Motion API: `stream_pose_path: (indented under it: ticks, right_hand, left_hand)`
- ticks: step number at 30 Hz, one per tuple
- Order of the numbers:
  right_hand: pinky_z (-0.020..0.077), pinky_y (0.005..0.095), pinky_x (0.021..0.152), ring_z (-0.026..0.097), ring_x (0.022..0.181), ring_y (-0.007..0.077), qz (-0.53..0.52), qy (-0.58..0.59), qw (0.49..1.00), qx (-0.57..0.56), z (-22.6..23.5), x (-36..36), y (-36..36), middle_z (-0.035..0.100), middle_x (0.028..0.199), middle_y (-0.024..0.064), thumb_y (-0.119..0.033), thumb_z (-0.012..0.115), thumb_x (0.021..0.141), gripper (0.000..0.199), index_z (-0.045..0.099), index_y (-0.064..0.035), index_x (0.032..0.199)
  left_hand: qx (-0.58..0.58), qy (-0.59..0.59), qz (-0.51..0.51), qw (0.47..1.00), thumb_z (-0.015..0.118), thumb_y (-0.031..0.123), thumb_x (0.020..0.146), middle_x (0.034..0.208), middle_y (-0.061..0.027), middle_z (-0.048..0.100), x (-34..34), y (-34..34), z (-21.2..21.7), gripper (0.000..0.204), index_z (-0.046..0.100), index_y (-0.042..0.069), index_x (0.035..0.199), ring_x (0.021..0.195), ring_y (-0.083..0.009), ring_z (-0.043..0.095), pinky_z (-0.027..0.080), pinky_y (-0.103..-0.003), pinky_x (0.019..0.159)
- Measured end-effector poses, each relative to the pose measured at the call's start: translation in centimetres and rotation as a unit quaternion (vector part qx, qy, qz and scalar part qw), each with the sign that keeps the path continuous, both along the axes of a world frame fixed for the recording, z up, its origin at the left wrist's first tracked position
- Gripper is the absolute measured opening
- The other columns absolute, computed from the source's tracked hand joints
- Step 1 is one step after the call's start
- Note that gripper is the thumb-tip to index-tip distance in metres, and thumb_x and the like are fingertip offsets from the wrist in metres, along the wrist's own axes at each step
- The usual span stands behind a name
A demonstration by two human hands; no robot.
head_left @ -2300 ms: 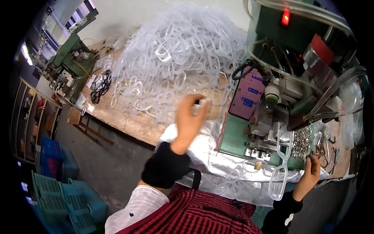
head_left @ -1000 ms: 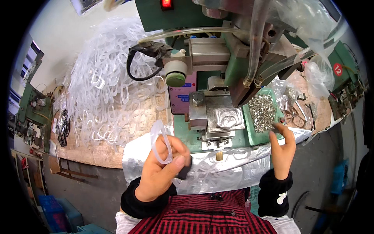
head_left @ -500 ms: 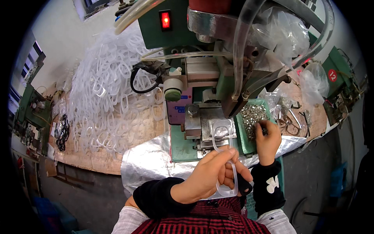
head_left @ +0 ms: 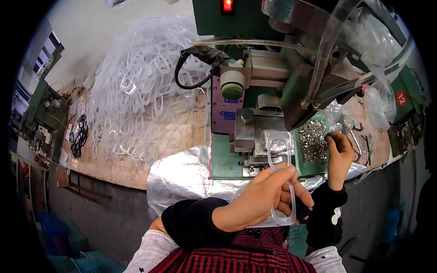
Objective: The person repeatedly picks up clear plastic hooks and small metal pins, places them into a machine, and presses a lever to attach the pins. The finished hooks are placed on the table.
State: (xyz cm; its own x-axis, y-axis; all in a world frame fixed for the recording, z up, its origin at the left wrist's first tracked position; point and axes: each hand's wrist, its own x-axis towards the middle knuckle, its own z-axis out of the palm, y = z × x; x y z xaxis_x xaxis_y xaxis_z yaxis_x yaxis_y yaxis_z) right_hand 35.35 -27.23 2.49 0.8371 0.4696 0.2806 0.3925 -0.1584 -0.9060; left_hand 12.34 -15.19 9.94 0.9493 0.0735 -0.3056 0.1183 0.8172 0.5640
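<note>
My left hand (head_left: 266,195) is closed on a clear plastic glasses frame (head_left: 271,159), held lengthwise away from me in front of the machine. One rounded opening of it overlaps the metal block (head_left: 277,142) in view; the other hangs below my fingers. A small black thing (head_left: 304,215) shows by those fingertips; its kind is unclear. My right hand (head_left: 340,157) is at the right edge of a green tray (head_left: 314,168) full of small shiny metal parts (head_left: 312,143). Its thumb and forefinger are drawn together; what they hold, if anything, cannot be made out.
A green bench machine (head_left: 291,98) with a lit red switch (head_left: 227,5) and clear hoses stands ahead. Left of it rises a big pile of clear frames (head_left: 150,82). Black frames (head_left: 78,136) lie farther left. Pliers-like tools (head_left: 359,148) lie right of the tray.
The view has shifted, so the machine sits farther right and higher. My right hand has moved from over the metal parts to the tray's right edge. My left hand keeps the frame.
</note>
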Motion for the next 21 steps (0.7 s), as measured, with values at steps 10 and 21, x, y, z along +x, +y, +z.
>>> stream_pose_path:
  ticks: [10,21]
  right_hand:
    - [0.0457,0.0231,0.082,0.06,0.091,0.0098,-0.008,0.012,1.0,-0.004,-0.39,-0.39,0.42,0.068,0.097,0.0031,-0.004,0.064,0.091,0.015,0.065,0.0019,0.104]
    - [0.0463,0.0235,0.079,0.06,0.085,0.0101,-0.009,0.002,1.0,0.009,-0.45,-0.78,0.64,0.068,0.093,0.0039,-0.005,0.064,0.09,0.016,0.067,0.0028,0.104]
  left_hand:
    - [-0.017,-0.012,0.005,1.0,0.034,0.033,0.105,0.091,-0.0241,0.068,0.09,-0.03,-0.27,0.034,0.05,0.004,0.098,0.069,-0.0204,0.067,0.056,-0.028,0.057]
    - [-0.026,-0.014,0.007,1.0,0.034,0.032,0.105,0.09,-0.0229,0.068,0.14,-0.09,-0.49,0.036,0.051,0.001,0.099,0.069,-0.02,0.068,0.056,-0.028,0.057]
